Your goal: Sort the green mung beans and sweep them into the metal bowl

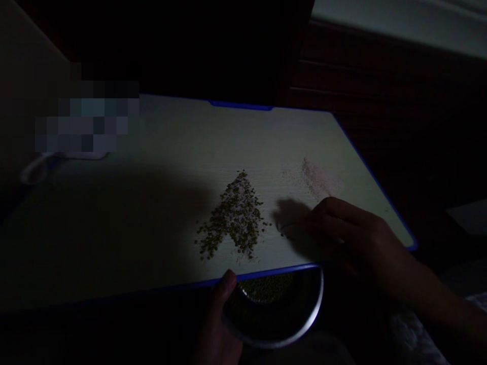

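My left hand grips a metal bowl at its left side, the thumb up against the table edge. Green beans lie inside this bowl, which is tucked partly under the edge. On the board a heap of green beans mixed with pale bits is spread out. To its right my right hand is low over the surface with fingers pinched together. A thin curved glint shows at the fingertips, too dark to name. A few stray beans lie between that hand and the heap.
The pale tabletop has a blue rim. A thin patch of pinkish grains lies beyond my right hand. At the left is a pixelated object with a white loop. Dark wooden furniture stands behind the table.
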### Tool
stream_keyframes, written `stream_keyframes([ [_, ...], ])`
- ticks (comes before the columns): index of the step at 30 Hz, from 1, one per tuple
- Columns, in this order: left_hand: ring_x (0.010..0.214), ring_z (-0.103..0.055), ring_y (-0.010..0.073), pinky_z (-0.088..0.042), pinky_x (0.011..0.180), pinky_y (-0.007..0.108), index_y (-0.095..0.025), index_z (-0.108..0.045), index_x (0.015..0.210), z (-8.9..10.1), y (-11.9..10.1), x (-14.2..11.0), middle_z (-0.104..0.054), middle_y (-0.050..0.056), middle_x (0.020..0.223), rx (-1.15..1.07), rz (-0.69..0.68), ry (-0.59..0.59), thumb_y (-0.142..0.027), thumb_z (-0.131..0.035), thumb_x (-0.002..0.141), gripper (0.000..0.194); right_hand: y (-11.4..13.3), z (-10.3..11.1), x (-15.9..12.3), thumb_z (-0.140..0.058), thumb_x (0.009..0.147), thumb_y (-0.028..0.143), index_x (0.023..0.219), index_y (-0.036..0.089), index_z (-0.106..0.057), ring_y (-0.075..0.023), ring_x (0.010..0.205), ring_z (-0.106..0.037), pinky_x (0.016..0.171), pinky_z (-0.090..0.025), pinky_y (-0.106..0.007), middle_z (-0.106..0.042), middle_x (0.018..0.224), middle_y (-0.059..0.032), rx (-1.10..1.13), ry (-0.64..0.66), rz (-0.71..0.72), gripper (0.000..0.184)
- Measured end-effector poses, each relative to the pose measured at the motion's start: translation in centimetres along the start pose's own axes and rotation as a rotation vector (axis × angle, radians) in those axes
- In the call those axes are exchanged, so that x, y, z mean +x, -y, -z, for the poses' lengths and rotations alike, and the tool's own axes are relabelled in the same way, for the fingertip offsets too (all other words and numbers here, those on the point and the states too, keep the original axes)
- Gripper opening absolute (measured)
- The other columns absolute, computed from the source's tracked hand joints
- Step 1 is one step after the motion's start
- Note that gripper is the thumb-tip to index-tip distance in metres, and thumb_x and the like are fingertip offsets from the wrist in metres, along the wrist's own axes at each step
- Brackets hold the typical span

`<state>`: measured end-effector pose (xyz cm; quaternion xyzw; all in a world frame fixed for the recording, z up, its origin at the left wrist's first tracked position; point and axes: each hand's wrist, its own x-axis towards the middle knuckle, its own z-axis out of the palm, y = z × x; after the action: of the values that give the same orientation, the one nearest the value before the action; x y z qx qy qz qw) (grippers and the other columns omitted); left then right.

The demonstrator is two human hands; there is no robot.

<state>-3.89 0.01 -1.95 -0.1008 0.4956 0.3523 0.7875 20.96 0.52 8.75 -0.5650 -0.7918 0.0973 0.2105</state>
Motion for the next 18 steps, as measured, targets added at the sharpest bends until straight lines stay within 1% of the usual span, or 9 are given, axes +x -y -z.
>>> stream_keyframes([
  [3,0.13,-0.069,0.0318,-0.043,0.122,0.049,-0.025,-0.067,0.145,-0.9,0.0,-0.4,-0.084,0.007,0.121,-0.01,0.024,-0.043,-0.025,-0.066,0.097,0.047,-0.1,-0.2,0.9,-0.054,0.103,0.011,0.103,0.011,-0.074,-0.0179,0.075,-0.068,0.065,-0.055,-0.028,-0.071,0.092,-0.0115,-0.033,-0.007,-0.022,0.02],
  [6,0.13,-0.07,0.0324,-0.047,0.119,0.05,-0.023,-0.067,0.144,-1.2,-0.1,-0.4,-0.085,0.008,0.119,0.03,-0.006,-0.061,-0.023,-0.068,0.095,0.049,-0.6,-0.2,2.0,-0.055,0.102,0.011,0.107,0.01,-0.075,-0.0196,0.078,-0.069,0.067,-0.055,-0.029,-0.072,0.093,-0.0124,-0.034,-0.002,0.014,0.021],
  [9,0.13,-0.069,0.0329,-0.051,0.116,0.049,-0.026,-0.067,0.144,-0.7,-0.1,-0.2,-0.084,0.007,0.124,0.071,-0.032,0.008,-0.027,-0.074,0.091,0.053,-1.3,0.0,3.0,-0.054,0.102,0.01,0.11,0.009,-0.076,-0.021,0.082,-0.07,0.069,-0.055,-0.03,-0.072,0.095,-0.0134,-0.012,0.032,0.083,0.023],
  [11,0.13,-0.069,0.0336,-0.052,0.115,0.048,-0.025,-0.069,0.141,-0.1,-0.1,0.1,-0.083,0.008,0.125,0.08,-0.025,0.039,-0.031,-0.078,0.089,0.054,-1.7,0.1,3.4,-0.054,0.102,0.009,0.114,0.01,-0.076,-0.0211,0.085,-0.069,0.072,-0.055,-0.031,-0.072,0.097,-0.0138,-0.002,0.045,0.117,0.025],
  [15,0.131,-0.069,0.034,-0.054,0.113,0.045,-0.024,-0.075,0.134,0.8,0.0,0.6,-0.083,0.007,0.125,0.065,0.002,0.065,-0.033,-0.082,0.086,0.05,-2.0,0.2,3.6,-0.055,0.102,0.009,0.111,0.013,-0.076,-0.0197,0.088,-0.067,0.073,-0.054,-0.03,-0.071,0.097,-0.0119,0.04,0.067,0.182,0.023],
  [18,0.134,-0.067,0.0332,-0.055,0.112,0.042,-0.024,-0.075,0.133,1.0,0.1,0.6,-0.084,0.007,0.125,0.06,-0.006,0.063,-0.03,-0.084,0.084,0.05,-1.9,0.1,3.5,-0.058,0.102,0.01,0.106,0.012,-0.075,-0.019,0.086,-0.065,0.073,-0.053,-0.029,-0.07,0.094,-0.0104,0.062,0.096,0.208,0.018],
])
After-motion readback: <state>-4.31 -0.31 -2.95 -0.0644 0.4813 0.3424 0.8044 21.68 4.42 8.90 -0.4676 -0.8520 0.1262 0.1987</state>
